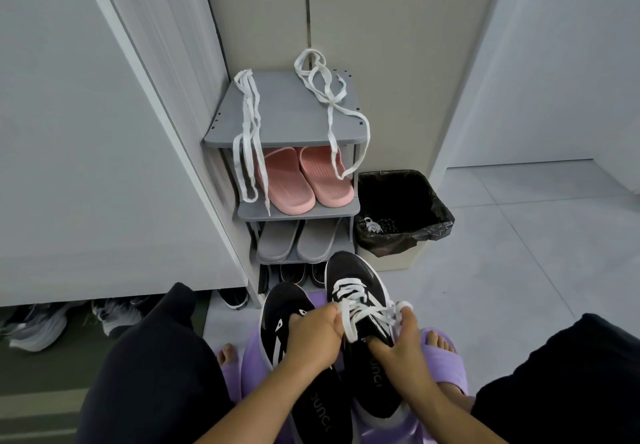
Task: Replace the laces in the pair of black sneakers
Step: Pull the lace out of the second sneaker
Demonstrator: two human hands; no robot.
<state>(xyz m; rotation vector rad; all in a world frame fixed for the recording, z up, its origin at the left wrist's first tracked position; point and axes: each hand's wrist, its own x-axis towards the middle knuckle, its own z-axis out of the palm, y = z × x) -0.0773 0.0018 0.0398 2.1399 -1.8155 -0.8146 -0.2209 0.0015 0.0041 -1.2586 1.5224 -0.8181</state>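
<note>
Two black sneakers lie in front of me, toes pointing away. The right sneaker (349, 270) carries a white lace (349, 293) threaded through its eyelets. My left hand (313, 334) pinches the lace on the sneaker's left side. My right hand (394, 336) grips the lace ends on its right side. The left sneaker (284, 300) shows no lace and lies partly under my left hand. Two loose white laces hang from the top of the grey shoe rack (287, 114): one lace (247, 132) on the left, another lace (330, 97) on the right.
The rack holds pink slippers (304, 180), grey slippers (294, 241) and dark shoes below. A bin with a black liner (401, 215) stands to its right on the tiled floor. More shoes (38, 326) sit under the cabinet at left. My feet wear purple slippers (440, 357).
</note>
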